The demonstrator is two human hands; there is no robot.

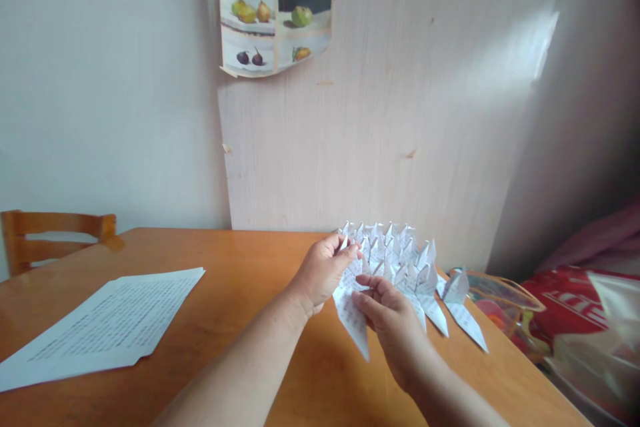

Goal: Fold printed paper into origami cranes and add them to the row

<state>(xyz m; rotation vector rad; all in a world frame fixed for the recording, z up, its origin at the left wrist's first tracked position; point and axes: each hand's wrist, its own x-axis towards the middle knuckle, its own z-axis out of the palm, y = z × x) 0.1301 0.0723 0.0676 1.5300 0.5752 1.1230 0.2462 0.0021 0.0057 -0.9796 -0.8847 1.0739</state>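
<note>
A folded paper figure (353, 320) with printed text is up in front of me, its long pointed tail hanging down. My left hand (323, 270) pinches its upper part between thumb and fingertips. Lower on the same piece, my right hand (393, 310) is closed with thumb and fingers at its right edge. Just behind and to the right stand several similar white paper figures (426, 281) in close rows, with upright peaks and flat pointed tails. One more figure (456, 288) sits apart at the right end. My hands hide part of the rows.
A stack of printed sheets (120, 320) lies on the left of the wooden table (240, 293). Beyond the table's left end is a wooden chair (60, 221). Bags, one of them red (565, 303), crowd the right edge. A fruit picture (275, 30) hangs on the board behind.
</note>
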